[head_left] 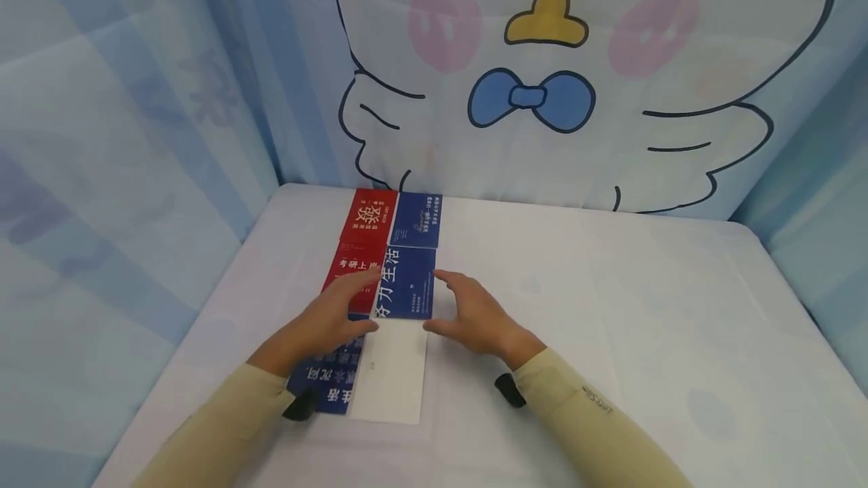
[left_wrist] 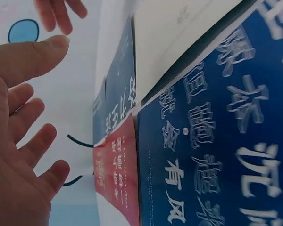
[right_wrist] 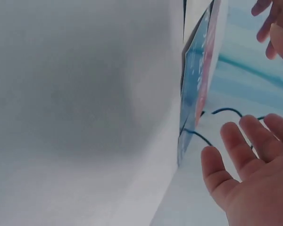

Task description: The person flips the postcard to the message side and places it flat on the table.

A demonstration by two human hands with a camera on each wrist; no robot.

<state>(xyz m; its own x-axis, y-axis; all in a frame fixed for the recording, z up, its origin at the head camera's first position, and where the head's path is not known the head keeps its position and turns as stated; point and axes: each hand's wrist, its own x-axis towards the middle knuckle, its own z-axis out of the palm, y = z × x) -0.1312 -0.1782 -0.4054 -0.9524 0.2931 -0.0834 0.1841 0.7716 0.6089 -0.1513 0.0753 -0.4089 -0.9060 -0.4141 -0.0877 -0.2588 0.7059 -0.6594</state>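
Hands of a person in beige sleeves reach forward over a white tabletop (head_left: 576, 337), seen from a head-worn camera looking down. Six flat rectangular booklets lie there in two columns of three, edges close together, on the left part of the table. Nearest the person, the right column has a plain cream booklet (head_left: 393, 382); in the left wrist view its raised edge stands right against the lower blue booklet (head_left: 334, 375), which carries white Chinese lettering. Beyond these lie a middle red booklet (head_left: 349, 262) on the left and a middle blue booklet (head_left: 414, 285) on the right, both with white writing. Farthest away are a top red booklet (head_left: 369, 215) with a large pale character and a top blue booklet (head_left: 417, 221) with small white text. The left hand (head_left: 330, 320) hovers above the left column, fingers extended and thumb spread away from them, gripping nothing. The right hand (head_left: 472, 316) is held just beside the right column, likewise loosely spread and without hold of anything. Thumbs and fingertips point toward each other across a wide gap. A small black object sits at each cuff. Behind the table hangs a pale blue cloth (head_left: 315, 96) printed with a cartoon bird wearing a blue bow tie (head_left: 532, 99).
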